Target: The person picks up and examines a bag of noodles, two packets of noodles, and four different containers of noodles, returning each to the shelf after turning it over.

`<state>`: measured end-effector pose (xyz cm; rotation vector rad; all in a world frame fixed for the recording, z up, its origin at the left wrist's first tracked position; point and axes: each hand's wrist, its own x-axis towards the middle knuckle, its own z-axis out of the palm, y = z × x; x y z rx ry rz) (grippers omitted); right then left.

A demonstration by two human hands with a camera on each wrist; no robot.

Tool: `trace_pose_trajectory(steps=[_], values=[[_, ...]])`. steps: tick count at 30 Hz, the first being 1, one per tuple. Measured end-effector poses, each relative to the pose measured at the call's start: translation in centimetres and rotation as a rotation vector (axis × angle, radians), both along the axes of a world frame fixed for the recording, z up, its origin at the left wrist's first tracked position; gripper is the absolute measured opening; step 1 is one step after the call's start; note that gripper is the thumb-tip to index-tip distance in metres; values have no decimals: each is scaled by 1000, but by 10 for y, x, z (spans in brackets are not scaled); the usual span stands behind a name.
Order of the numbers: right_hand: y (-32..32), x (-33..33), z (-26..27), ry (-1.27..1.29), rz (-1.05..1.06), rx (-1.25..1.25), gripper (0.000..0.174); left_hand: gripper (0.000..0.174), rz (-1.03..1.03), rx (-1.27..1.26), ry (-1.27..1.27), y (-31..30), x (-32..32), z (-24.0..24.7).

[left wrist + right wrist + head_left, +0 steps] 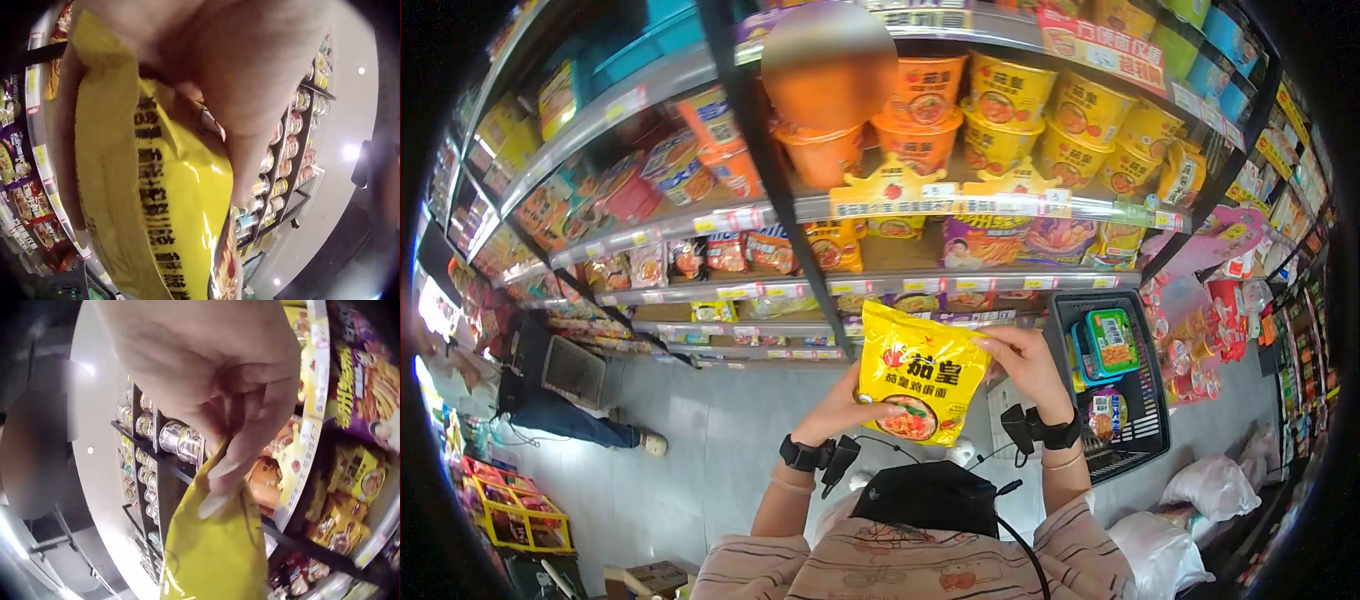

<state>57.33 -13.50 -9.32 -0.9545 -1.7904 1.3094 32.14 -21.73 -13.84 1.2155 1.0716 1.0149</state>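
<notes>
A yellow bag of instant noodles (pixel 925 375), printed with a bowl of noodles and dark characters, is held upright in front of the chest in the head view. My left hand (pixel 838 406) grips its lower left side, thumb across the front and fingers behind. At the upper right corner, my right hand (pixel 1030 368) pinches the bag's edge. The left wrist view shows the side seam of the noodle bag (pixel 169 206) within the left hand (pixel 250 69). In the right wrist view the thumb and fingers of the right hand (pixel 219 381) squeeze the bag's corner (pixel 219 550).
Shelves ahead carry orange noodle tubs (pixel 915 135), yellow noodle tubs (pixel 1005 95) and, lower down, bagged noodles (pixel 985 240). A black basket (pixel 1148 400) at the right holds a green package (pixel 1112 340) and other packs. White plastic bags (pixel 1215 488) lie on the floor. Another person's leg (pixel 580 415) shows at left.
</notes>
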Motion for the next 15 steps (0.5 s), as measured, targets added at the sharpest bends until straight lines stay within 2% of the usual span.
trace_pose_trajectory(steps=[1,4,5,8,9,12,13,15], values=[[-3,-14,-2,64,-31,-52,19,62,34,79,-12,-9,-10,1],[-13,-47,-14,253,-76,-154,27,54,163,15,-125,-34,-32,2],[-18,-55,-11,222,-51,-202,39,48,226,32,-113,-42,-37,3],[-36,-81,-24,223,96,-326,49,46,377,73,-181,-60,-45,11],[-43,-86,-19,157,208,-422,55,46,420,86,-202,-65,-48,12],[-64,-107,-36,65,366,-167,58,55,456,104,-163,-71,-54,9],[-76,-110,-20,214,326,-476,61,59,407,112,-184,-74,-56,12],[-77,-107,-22,198,292,-480,63,69,313,132,-224,-81,-59,21]])
